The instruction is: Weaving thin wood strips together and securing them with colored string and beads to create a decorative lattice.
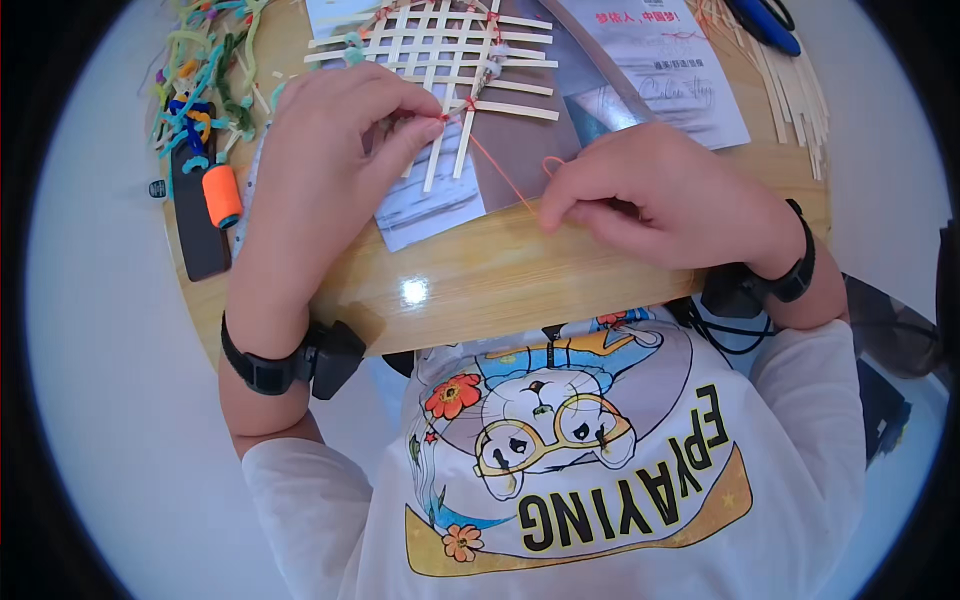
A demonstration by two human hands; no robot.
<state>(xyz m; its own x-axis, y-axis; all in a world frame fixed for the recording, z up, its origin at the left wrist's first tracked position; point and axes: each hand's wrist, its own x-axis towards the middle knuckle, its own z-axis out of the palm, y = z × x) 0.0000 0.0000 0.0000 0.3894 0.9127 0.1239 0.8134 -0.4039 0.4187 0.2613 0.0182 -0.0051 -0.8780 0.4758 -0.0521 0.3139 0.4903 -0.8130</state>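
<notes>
A lattice of pale woven strips [440, 50] lies on papers at the far side of a round wooden table [500, 280]. My left hand [330, 140] presses on the lattice's near edge, thumb and forefinger pinched at a crossing where an orange thread [500, 175] is tied. The thread runs taut down to my right hand [650, 200], whose fingers are closed on it, a small loop showing just above the fingertips. Both wrists wear black bands.
A spool of orange thread [221, 195] rests on a dark flat object [195, 230] at the left. Coloured pipe cleaners [205, 70] pile behind it. Loose pale strips [790, 90] and blue-handled scissors [765, 25] lie far right. Printed sheets [670, 70] sit beneath the lattice.
</notes>
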